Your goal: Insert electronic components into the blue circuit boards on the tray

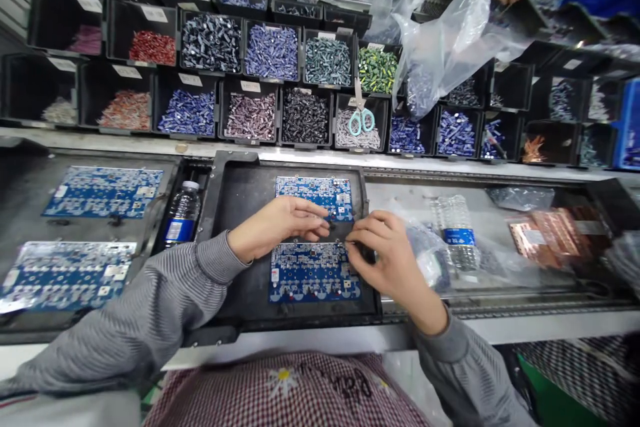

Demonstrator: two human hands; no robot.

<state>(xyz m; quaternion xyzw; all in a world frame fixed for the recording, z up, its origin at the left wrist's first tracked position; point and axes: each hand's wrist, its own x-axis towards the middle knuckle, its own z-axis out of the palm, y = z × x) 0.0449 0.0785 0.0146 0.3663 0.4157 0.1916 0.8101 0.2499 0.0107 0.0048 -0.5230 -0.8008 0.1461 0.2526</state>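
One apron point(240, 393) sits closest. Over two boards point(313, 273) in one tray point(243, 207), my left hand point(280, 221) hangs open; my right hand point(390, 253) curls, grasp I can't tell.

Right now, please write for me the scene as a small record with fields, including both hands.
left hand: fingers loosely extended near the upper board; no held part visible
right hand: fingers curled by the right edge of the lower board; a small part inside cannot be ruled out
black tray: carries both blue boards
left of tray: bottle with blue label
beyond tray: rows of black bins with small parts, sorted by colour
scissors: light blue handles, over grey parts
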